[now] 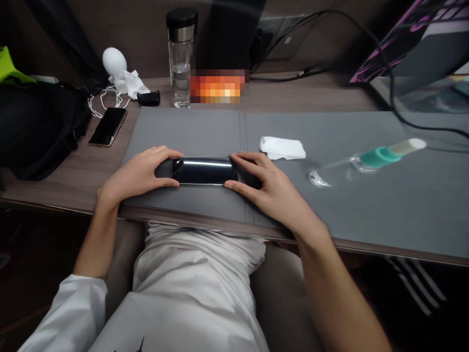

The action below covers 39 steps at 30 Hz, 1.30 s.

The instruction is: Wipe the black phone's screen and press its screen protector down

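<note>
A phone with a glossy dark screen (205,172) is face up on the grey desk mat (190,128), its long side running left to right. A bright streak of light reflects along the upper part of its screen. My left hand (141,171) grips its left end, thumb on the near edge and fingers on the far edge. At the other end my right hand (269,183) holds it the same way. Just beyond my right hand is a folded white tissue (282,147). Further right is a clear bottle with a teal band and white top (379,157); whether it stands or lies I cannot tell.
A second phone (109,126) rests on the wooden desk, left of the mat. Behind are a white egg-shaped item (115,61) with a cord, a small black object (148,98) and a water bottle (180,58). A black bag (44,117) sits left; a black cable (390,83) crosses the right.
</note>
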Available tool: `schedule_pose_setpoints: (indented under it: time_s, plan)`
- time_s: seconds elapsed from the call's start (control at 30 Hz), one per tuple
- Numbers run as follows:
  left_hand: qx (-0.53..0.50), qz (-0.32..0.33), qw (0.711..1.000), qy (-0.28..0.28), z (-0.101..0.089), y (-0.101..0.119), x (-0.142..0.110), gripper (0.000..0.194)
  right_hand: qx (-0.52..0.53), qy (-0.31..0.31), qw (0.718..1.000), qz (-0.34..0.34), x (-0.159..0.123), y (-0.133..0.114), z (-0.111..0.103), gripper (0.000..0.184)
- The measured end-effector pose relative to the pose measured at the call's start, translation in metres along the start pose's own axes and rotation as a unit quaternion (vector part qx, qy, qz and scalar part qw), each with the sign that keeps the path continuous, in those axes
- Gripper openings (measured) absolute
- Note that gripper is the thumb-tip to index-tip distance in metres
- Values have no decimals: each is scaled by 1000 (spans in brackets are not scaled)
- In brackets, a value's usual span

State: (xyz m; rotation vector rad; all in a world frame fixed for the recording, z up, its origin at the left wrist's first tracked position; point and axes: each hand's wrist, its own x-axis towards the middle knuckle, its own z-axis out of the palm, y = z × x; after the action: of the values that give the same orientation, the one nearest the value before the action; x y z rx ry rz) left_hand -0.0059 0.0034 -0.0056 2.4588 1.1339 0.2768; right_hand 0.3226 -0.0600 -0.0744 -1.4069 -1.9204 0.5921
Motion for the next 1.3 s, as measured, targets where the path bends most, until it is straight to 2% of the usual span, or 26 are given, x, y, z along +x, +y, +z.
schedule_pose_setpoints:
  time_s: [0.27, 0.4, 0.57, 0.77, 0.9, 0.97, 1.07, 1.1, 1.17, 1.2, 1.3]
  plan:
    - [-3, 9, 1000, 3, 2, -3, 2, 53, 5, 1, 1000, -2, 0, -2, 1, 60]
    - [-2, 16, 1000, -15, 7, -7, 5, 63, 9, -4, 1000, 7, 0, -2, 0, 61]
    - [12, 10, 1000, -5, 12, -6, 8, 70, 6, -8, 1000, 6, 0, -3, -1, 61]
    - [4, 6, 1000, -10, 13, -4, 8, 65, 4, -4, 1000, 8, 1, -1, 1, 61]
    - [-3, 1, 1000, -3, 14, -4, 9, 64, 26, -17, 1000, 1, -2, 1, -11, 67]
    - [-9, -5, 1000, -6, 15, -3, 8, 64, 46, 3, 999, -13, -3, -5, -21, 66]
    - [-17, -7, 1000, -12, 17, -1, 7, 64, 3, 64, 996, -55, 4, -27, -27, 41]
    - [-18, -7, 1000, -10, 18, -1, 7, 64, -28, 51, 994, -88, 9, -36, -24, 32]
    - [-20, -8, 1000, -4, 20, -2, 7, 64, -71, -27, 985, -158, 22, -52, -12, 27]
    - [-22, -7, 1000, -1, 21, -3, 7, 64, -87, -64, 976, -191, 29, -59, -4, 29]
    - [-31, -1, 1000, 3, 24, -6, 7, 66, -121, -89, 959, -240, 48, -70, 20, 38]
